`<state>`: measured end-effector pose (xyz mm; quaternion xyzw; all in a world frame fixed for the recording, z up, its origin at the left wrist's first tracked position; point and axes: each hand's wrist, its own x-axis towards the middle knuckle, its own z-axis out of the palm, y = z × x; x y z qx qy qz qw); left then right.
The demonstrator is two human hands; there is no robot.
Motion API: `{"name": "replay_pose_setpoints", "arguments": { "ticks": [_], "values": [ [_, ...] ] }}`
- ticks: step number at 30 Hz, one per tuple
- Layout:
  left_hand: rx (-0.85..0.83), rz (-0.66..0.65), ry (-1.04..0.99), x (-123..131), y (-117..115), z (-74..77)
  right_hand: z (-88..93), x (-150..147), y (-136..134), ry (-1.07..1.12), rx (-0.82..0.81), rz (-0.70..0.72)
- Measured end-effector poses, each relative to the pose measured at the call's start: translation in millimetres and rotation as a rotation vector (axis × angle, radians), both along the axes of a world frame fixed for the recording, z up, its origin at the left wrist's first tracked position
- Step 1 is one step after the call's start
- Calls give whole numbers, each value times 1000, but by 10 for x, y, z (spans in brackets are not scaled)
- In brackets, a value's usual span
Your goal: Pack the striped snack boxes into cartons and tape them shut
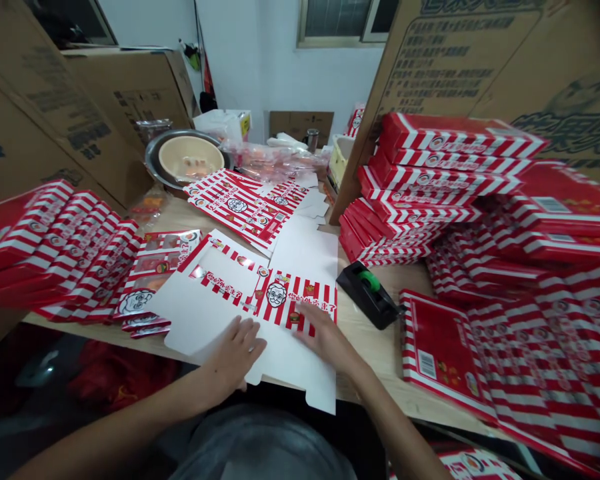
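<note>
A flat, unfolded red-and-white striped carton blank [260, 300] lies at the near edge of the wooden table [375, 353], its white inner flaps toward me. My left hand [235, 353] rests palm down on the white flap with fingers spread. My right hand [323, 333] presses flat on the striped panel's lower right part, fingers extended. Neither hand grips anything.
A black tape dispenser [370, 293] sits right of the blank. Stacks of finished striped boxes [480, 200] fill the right, more [55, 253] lie at left. Further flat blanks [245, 207] and a bowl in a metal basin [190, 160] are behind. Cardboard cartons [480, 60] surround the table.
</note>
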<state>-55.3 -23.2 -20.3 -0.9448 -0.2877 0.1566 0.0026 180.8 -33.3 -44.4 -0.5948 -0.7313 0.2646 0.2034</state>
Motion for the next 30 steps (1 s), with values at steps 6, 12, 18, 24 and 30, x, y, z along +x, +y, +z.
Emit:
{"name": "replay_pose_setpoints", "arguments": {
  "ticks": [6,12,18,24,30],
  "values": [
    [92,-90,-29,-95,-102,84,162,35,1086,-40,-187,-240],
    [421,-134,-307,-239,-167,184,140,-11,1458,-2,-350,-292],
    [564,-27,-432,-286,-281,447,220,9,1404,334,-389,-236],
    [653,-68,-566,-350,-402,639,460,186,1414,745,-243,-301],
    [421,-242,-366,-337,-137,695,597,302,1209,806,-169,-305]
  ]
}}
